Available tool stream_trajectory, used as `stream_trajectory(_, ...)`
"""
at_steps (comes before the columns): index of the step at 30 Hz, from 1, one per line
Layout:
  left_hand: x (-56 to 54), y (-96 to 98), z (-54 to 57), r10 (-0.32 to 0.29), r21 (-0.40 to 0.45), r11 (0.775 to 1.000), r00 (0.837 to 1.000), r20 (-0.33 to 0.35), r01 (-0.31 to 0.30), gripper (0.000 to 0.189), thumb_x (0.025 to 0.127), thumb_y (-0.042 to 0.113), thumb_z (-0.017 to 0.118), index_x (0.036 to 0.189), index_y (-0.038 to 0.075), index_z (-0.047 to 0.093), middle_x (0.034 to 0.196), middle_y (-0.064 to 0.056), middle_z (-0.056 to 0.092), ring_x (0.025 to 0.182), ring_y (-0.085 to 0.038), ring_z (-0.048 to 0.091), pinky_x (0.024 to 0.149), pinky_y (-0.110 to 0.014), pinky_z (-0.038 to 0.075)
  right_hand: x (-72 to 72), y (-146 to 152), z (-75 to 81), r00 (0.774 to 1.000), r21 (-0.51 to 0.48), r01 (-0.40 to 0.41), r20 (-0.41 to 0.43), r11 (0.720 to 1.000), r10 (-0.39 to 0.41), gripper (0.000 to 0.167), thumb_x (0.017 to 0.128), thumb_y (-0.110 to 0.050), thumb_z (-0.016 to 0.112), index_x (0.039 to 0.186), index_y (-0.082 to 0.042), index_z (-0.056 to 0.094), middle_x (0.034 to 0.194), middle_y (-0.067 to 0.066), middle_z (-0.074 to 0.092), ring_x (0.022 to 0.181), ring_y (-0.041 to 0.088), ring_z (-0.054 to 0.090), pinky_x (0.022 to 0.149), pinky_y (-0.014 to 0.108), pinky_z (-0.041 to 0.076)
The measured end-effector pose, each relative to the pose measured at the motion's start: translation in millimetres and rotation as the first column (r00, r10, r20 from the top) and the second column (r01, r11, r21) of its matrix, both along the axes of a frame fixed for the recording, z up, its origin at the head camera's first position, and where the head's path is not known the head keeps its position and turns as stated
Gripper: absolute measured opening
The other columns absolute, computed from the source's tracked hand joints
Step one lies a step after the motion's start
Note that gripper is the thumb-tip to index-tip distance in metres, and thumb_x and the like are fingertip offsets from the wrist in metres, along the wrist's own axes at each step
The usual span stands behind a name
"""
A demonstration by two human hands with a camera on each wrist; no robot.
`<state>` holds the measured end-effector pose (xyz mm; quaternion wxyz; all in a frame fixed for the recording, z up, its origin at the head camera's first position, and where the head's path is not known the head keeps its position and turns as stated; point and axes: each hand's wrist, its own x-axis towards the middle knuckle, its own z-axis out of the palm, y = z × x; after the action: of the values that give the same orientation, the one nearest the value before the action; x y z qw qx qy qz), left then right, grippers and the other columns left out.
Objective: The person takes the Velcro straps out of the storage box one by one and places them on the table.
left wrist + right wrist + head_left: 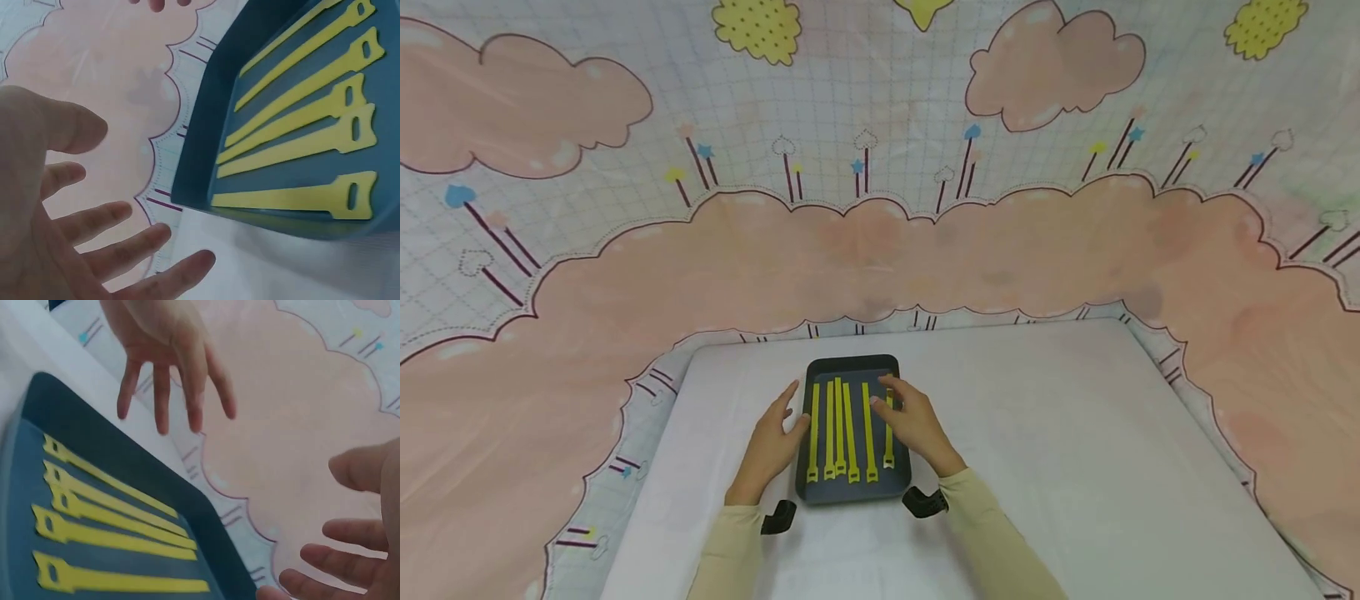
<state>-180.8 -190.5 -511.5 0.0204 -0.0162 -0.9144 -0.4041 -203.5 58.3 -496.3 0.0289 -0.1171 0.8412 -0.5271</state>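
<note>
Clerk: First entry?

Keeper: Tray (853,493), dark blue-grey, one. On the white table (1112,467), lying between the two hands.

Clerk: Contents?

Keeper: Yellow straps (849,433), six, roughly side by side. Slotted ends towards the wrists, plain ends away. Three lie close together, nearer the left; the outermost on the right is partly covered by the right hand.

Clerk: Hands?

Keeper: Two, apart. Left hand (772,442): beside the tray, fingers spread, nothing gripped; whether the thumb touches the rim, cannot tell. Right hand (917,421): fingertips over the tray's right part, likewise holding nothing.

Clerk: Handling notes?

Keeper: My judgement: keep both hands light at the sides so the row stays put. For any single strap, pinch the broader slotted end; separate the close three first, lest two come up together.
</note>
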Motion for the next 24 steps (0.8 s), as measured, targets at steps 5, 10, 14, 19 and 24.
stream_trajectory(5,0.4,-5.2,-11.8,0.021,0.054,0.998,1.000,0.022,-0.022,0.059,0.098,0.018,0.056,0.153,0.014,0.034,0.149,-0.023,0.045,0.125,-0.044,0.056,0.096,-0.056,0.049,-0.6,-10,-5.1,0.997,0.017,0.068,0.033,0.998,-0.069,0.044,0.095,-0.031,0.064,0.131,-0.008,0.060,0.128,0.015,0.065,0.111,0.029,0.066,0.087,0.044,0.055)
stream_trajectory(10,2.2,-6.0,-18.8,0.029,0.070,0.997,0.999,0.045,-0.032,0.058,0.097,0.015,0.056,0.151,0.012,0.036,0.146,-0.024,0.048,0.122,-0.043,0.059,0.095,-0.054,0.050,-2.8,-15,-13.6,0.988,0.097,0.153,0.013,0.983,-0.155,0.040,0.091,-0.027,0.070,0.122,-0.003,0.067,0.105,0.010,0.072,0.074,0.019,0.069,0.064,0.031,0.054)
stream_trajectory(14,2.6,-5.8,-23.2,0.023,0.097,0.995,0.997,0.077,-0.031,0.059,0.097,0.012,0.057,0.152,0.012,0.035,0.146,-0.024,0.048,0.122,-0.043,0.059,0.090,-0.050,0.054,-2.4,-17,-17.5,0.983,0.090,0.179,0.027,0.980,-0.182,0.037,0.089,-0.020,0.072,0.120,0.001,0.067,0.096,0.013,0.073,0.057,0.021,0.067,0.051,0.024,0.051)
stream_trajectory(19,2.5,-6.6,-27.8,0.019,0.174,0.984,0.994,0.109,-0.038,0.061,0.095,0.006,0.057,0.151,0.011,0.036,0.146,-0.025,0.047,0.120,-0.045,0.058,0.075,-0.041,0.059,-2.0,-21,-19.9,0.981,0.057,0.181,0.053,0.982,-0.184,0.037,0.088,-0.015,0.073,0.119,0.003,0.067,0.094,0.016,0.073,0.062,0.029,0.071,0.050,0.023,0.053)
stream_trajectory(24,2.0,-6.4,-29.8,0.023,0.236,0.970,0.992,0.122,-0.052,0.062,0.092,-0.001,0.057,0.150,0.010,0.038,0.146,-0.024,0.048,0.120,-0.044,0.059,0.073,-0.038,0.059,-3.0,-28,-22.8,0.982,0.036,0.167,0.077,0.985,-0.170,0.037,0.086,-0.014,0.073,0.118,0.004,0.068,0.092,0.014,0.073,0.064,0.028,0.071,0.053,0.025,0.053)
